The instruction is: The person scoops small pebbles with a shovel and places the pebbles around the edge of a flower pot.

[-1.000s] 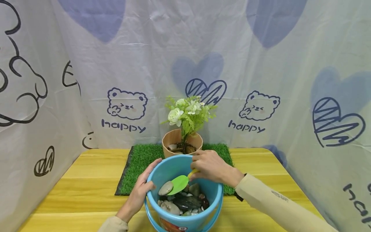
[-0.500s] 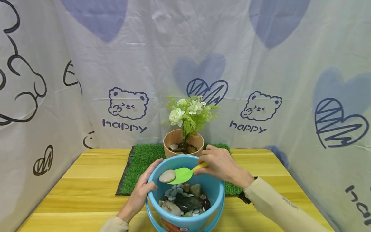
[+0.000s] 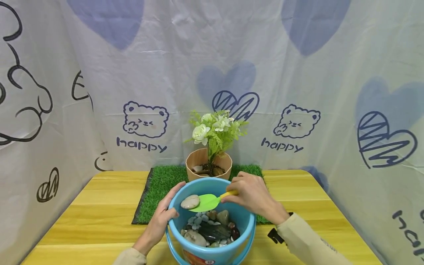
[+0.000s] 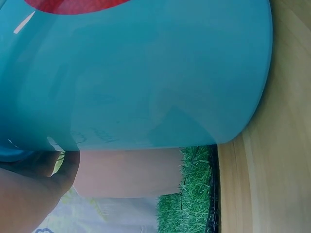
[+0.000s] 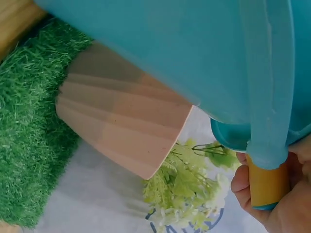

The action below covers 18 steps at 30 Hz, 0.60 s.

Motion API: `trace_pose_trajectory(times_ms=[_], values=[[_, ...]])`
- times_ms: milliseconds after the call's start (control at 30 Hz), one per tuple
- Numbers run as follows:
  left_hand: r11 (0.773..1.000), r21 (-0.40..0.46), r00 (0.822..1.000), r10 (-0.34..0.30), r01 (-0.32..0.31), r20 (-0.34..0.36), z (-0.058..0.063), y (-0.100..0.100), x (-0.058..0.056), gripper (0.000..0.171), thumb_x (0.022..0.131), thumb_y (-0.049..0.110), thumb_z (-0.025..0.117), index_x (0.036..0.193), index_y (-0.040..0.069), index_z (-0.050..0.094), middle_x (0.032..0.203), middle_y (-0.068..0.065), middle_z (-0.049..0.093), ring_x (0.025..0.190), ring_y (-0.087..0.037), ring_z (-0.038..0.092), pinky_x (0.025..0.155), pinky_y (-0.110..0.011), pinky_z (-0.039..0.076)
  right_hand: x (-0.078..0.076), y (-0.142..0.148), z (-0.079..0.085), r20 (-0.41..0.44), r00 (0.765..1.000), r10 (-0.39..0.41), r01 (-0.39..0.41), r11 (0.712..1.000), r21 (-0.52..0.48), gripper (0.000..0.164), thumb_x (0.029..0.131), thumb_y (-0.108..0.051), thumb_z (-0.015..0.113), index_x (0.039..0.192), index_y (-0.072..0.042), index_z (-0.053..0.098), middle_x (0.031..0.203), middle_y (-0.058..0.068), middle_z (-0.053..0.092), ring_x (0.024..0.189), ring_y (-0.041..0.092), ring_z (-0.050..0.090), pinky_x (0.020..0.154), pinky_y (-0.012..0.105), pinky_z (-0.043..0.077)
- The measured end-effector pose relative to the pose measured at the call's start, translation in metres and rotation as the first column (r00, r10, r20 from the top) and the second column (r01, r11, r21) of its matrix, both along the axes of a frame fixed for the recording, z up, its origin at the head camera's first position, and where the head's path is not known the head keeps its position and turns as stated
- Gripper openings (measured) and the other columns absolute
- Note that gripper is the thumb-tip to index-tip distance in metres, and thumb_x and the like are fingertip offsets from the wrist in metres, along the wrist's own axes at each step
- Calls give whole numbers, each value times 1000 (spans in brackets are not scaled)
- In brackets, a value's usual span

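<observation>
A blue bucket [image 3: 212,251] stands at the front of the table, with dark, grey and white stones [image 3: 215,231] in its bottom. My left hand [image 3: 162,217] grips its left rim, thumb inside and fingers along the outside. In my right hand [image 3: 253,195] is the yellow handle [image 5: 268,187] of a small toy shovel with a green blade [image 3: 207,202]. One oval pale stone [image 3: 190,202] lies at the blade's tip, inside the bucket by its left wall, above the other stones. The bucket's handle [image 3: 246,250] hangs down on the near side.
Behind the bucket, a peach-coloured flowerpot [image 3: 193,162] holds a plant with white flowers [image 3: 215,129] and some stones. It stands on a green turf mat [image 3: 165,184] on the wooden table [image 3: 86,209]. White printed cloth [image 3: 185,73] hangs round the table.
The shovel has risen inside the bucket with the pale stone at its tip, and my right hand has shifted right. Small white pebbles beneath it have come into sight. My left hand stays put.
</observation>
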<state>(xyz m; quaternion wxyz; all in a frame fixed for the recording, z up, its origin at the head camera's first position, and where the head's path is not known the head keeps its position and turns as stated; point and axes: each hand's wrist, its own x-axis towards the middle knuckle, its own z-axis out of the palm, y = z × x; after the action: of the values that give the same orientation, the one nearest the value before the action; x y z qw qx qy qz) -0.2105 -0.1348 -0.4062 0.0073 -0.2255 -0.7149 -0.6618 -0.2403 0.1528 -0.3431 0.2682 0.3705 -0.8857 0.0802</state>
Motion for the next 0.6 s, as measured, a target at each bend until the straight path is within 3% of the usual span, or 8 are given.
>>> trace_pose_trajectory(times_ms=[300,600], values=[[1000,-2,1000,10,-10,3,1,0,0,82,73,4,40,154,16,31,153,-19,37,133,-42,40,96,-48,44,3,0,-2,79,996,-39,48,993,-108,24,74,-51,76,81,-29,79,74,-17,67,71,3,51,58,18,37],[1000,-8,1000,19,-19,3,1,0,1,82,73,4,40,154,16,31,154,-18,36,136,-42,39,97,-47,44,4,-2,-1,78,995,-58,64,995,-76,24,72,-51,78,80,-28,79,73,-17,65,70,3,48,57,17,36]])
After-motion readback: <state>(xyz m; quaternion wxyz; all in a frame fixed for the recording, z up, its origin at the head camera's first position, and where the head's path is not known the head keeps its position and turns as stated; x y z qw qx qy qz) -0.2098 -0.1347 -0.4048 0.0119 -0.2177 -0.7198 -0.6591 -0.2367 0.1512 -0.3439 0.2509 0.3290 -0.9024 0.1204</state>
